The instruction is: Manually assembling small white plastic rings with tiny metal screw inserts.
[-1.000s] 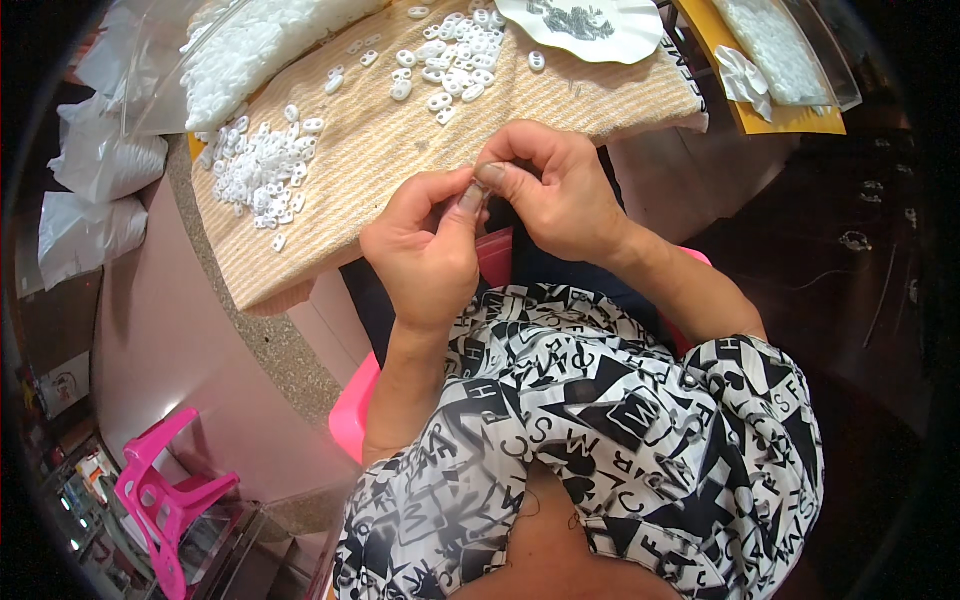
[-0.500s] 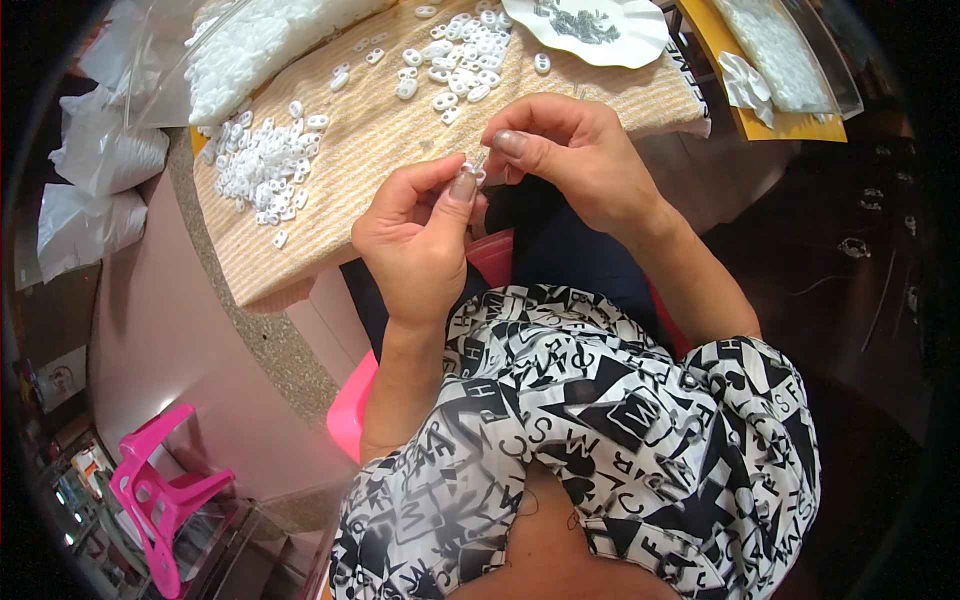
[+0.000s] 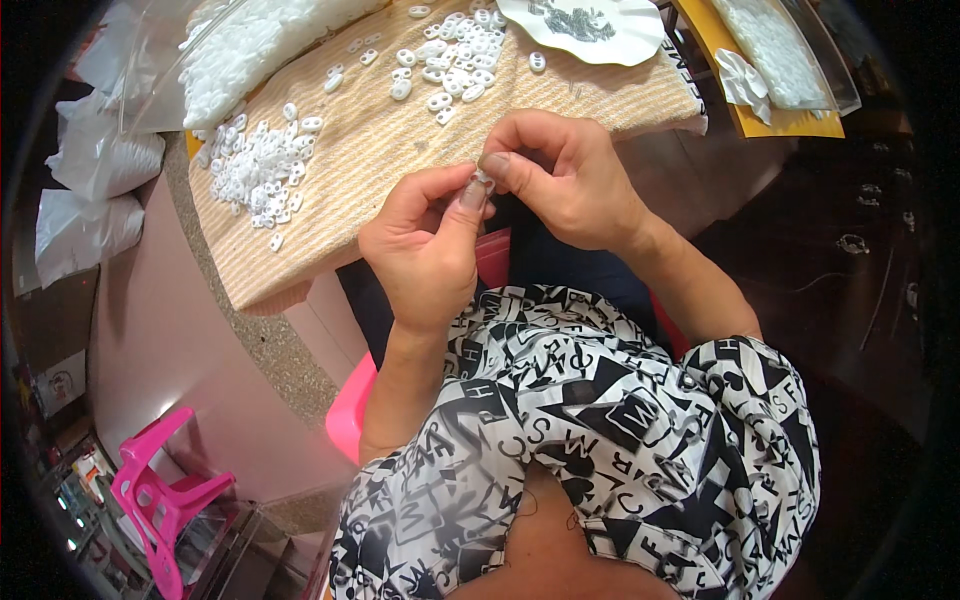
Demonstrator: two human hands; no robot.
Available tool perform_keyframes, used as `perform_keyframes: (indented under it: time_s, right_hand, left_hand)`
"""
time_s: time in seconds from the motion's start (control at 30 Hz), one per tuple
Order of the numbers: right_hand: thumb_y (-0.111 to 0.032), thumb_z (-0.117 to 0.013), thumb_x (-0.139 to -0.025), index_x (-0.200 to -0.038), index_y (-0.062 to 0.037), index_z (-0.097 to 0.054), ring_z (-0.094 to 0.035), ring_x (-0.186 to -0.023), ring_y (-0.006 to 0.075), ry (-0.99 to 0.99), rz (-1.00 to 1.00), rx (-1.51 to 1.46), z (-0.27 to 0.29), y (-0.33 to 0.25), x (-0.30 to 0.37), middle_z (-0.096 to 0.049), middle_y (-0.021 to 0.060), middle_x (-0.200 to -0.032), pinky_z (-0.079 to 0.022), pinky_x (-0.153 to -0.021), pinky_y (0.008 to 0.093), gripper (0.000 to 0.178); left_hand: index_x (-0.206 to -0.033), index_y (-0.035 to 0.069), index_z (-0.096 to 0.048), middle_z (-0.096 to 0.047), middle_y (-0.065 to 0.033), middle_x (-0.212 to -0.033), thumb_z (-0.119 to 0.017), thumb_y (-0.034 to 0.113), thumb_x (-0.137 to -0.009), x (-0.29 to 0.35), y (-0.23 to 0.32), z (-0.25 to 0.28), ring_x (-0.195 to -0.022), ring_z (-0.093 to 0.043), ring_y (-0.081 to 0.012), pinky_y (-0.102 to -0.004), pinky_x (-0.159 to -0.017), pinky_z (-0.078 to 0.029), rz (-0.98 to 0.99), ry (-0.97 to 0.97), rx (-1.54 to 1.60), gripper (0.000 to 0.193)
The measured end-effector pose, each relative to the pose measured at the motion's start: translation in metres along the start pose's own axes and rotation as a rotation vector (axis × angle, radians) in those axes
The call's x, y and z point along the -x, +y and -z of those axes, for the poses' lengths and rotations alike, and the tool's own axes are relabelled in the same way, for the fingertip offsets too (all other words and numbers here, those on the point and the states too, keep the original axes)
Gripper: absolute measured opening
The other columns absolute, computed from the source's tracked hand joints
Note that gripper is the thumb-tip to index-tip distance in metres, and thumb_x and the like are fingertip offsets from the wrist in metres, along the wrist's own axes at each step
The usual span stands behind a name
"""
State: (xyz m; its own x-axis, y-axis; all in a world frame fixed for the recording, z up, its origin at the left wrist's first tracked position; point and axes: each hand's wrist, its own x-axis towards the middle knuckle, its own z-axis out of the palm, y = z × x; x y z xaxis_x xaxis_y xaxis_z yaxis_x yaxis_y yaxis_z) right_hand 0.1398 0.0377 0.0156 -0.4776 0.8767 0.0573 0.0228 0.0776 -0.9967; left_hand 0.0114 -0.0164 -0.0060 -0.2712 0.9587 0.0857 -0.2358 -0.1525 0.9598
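White plastic piece (image 3: 483,180) pinched between left hand (image 3: 425,250) and right hand (image 3: 560,180) fingertips, off surface (image 3: 400,150) edge at 6 o'clock; slip likely drops it lapward.

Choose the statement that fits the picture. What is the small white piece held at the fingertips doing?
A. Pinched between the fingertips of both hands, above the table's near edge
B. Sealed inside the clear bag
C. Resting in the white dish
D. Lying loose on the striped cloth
A: the small white piece sits pinched between the left hand and the right hand, raised off the striped cloth rather than lying with the loose white pieces.
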Motion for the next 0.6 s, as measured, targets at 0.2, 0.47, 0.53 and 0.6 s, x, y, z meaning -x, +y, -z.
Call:
perform_keyframes:
  time_s: [0.2, 0.47, 0.53, 0.6]
  right_hand:
    - [-0.002, -0.053, -0.08, -0.078, 0.0046, -0.055, -0.056, -0.057, 0.0087, 0.045, 0.049, -0.021, -0.008, 0.003, 0.002, -0.058, 0.0058, -0.063, -0.045, -0.05, 0.0223, 0.007]
    - [0.0, -0.053, -0.078, -0.076, 0.0039, -0.056, -0.056, -0.057, 0.0089, 0.074, 0.063, 0.001, -0.011, 0.006, 0.001, -0.058, 0.0068, -0.062, -0.045, -0.05, 0.023, 0.005]
    - [0.0, -0.053, -0.078, -0.077, 0.0038, -0.056, -0.056, -0.057, 0.0088, 0.083, 0.078, 0.036, -0.011, 0.006, 0.002, -0.058, 0.0067, -0.062, -0.045, -0.05, 0.023, 0.005]
    - [0.0, -0.053, -0.078, -0.077, 0.0036, -0.056, -0.056, -0.057, 0.0087, 0.09, 0.094, 0.071, -0.012, 0.006, 0.001, -0.058, 0.0066, -0.062, -0.045, -0.05, 0.023, 0.005]
  left_hand:
    - [-0.086, -0.004, -0.06, -0.06, -0.0046, -0.073, -0.059, -0.005, -0.077, 0.001, -0.003, 0.002, -0.061, -0.055, -0.0068, -0.0175, -0.056, -0.045, -0.006, 0.016, -0.003, 0.009]
    - [-0.085, -0.003, -0.06, -0.059, -0.0044, -0.073, -0.059, -0.006, -0.077, 0.001, -0.005, 0.001, -0.061, -0.054, -0.0066, -0.0178, -0.054, -0.044, -0.053, 0.04, -0.014, 0.009]
    - [-0.084, -0.003, -0.06, -0.059, -0.0045, -0.073, -0.059, -0.006, -0.077, 0.002, -0.007, 0.0, -0.061, -0.054, -0.0064, -0.0178, -0.054, -0.044, -0.061, 0.068, -0.027, 0.008]
    - [-0.084, -0.004, -0.06, -0.059, -0.0044, -0.073, -0.059, -0.006, -0.077, 0.002, -0.008, -0.003, -0.061, -0.054, -0.0063, -0.0177, -0.054, -0.044, -0.083, 0.082, -0.017, 0.008]
